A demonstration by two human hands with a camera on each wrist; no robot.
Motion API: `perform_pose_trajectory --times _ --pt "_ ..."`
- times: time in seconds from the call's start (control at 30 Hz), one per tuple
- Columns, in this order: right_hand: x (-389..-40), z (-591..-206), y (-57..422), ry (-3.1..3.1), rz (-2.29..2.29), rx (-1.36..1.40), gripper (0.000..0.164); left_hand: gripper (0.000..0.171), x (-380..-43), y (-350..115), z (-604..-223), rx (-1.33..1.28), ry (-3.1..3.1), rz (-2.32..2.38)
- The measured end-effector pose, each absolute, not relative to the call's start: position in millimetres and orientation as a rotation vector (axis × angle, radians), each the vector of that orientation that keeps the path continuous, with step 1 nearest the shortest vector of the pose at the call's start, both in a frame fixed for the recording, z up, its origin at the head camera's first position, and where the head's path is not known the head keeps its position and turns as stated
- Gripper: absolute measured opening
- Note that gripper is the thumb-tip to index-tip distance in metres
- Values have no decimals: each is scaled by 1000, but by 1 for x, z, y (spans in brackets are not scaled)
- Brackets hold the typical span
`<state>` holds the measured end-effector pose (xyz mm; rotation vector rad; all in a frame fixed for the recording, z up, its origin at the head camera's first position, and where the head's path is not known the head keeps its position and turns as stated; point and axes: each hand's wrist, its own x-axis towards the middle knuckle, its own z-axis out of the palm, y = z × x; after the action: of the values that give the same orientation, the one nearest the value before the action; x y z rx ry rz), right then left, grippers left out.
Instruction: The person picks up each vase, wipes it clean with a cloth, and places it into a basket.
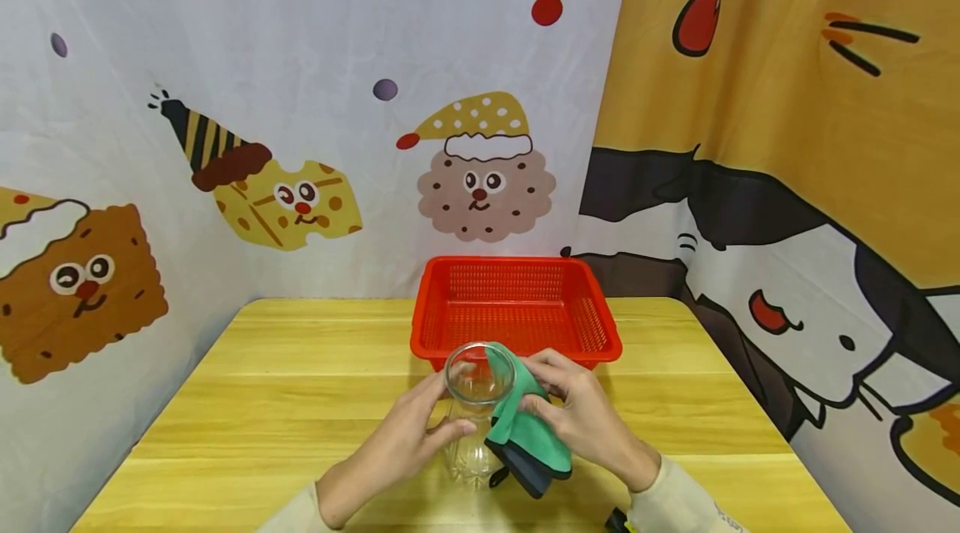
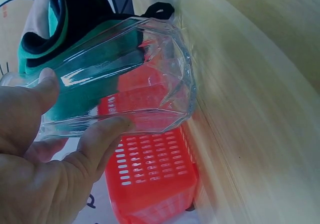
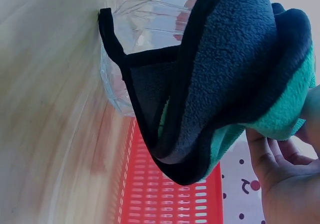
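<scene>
A tall clear glass vase (image 1: 474, 460) with a faceted base stands upright close over the table, its round mouth facing up. My left hand (image 1: 401, 437) grips it from the left side, thumb toward me. With my right hand (image 1: 581, 408) I pinch a folded cloth (image 1: 534, 441), green on one face and dark grey on the other with black edging. Its upper end overlaps the vase's rim, and the rest hangs beside the right wall. In the right wrist view the cloth (image 3: 230, 58) covers much of the vase (image 3: 117, 83), and a black loop dangles from one corner.
A red plastic basket (image 1: 423, 341) with perforated walls sits just behind the vase on the wooden table (image 1: 300, 366). Near my right sleeve lies a small black and yellow object (image 1: 618, 521), partly out of frame. Cartoon-printed curtains (image 1: 315, 41) hang behind and beside the table.
</scene>
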<state>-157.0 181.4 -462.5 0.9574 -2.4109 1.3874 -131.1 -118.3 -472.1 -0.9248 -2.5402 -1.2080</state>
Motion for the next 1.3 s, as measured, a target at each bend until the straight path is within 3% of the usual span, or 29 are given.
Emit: perform_pose_trajectory --times 0.27,1.3 --pt "-155 -460 180 -2450 1224 984 59 65 -131 -118 -471 -918 -2548 -1211" --pt "-155 -460 178 -2448 1026 1138 53 69 -129 -118 -472 -933 -2518 -1180"
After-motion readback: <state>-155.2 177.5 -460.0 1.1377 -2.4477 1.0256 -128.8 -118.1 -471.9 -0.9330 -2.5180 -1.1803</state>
